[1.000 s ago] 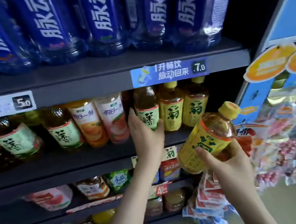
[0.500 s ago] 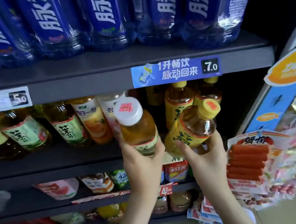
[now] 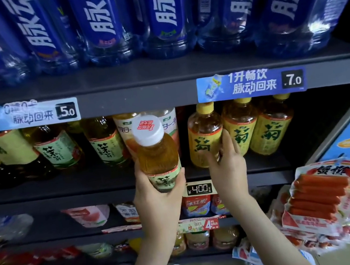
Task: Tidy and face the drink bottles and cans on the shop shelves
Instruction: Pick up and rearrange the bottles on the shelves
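Left hand point(image 3: 158, 206) grips tea bottle point(image 3: 158, 153) cap-forward (right hand point(image 3: 228, 169) grips yellow bottle point(image 3: 202, 132) upright).

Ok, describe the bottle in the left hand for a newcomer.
Find the blue 7.0 price tag. Below and left of it, the left hand grips a tea bottle in front of the shelf. Only it shows a white, red-printed cap.

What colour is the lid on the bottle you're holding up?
The lid is white with a red mark on top, seen best in the head view.
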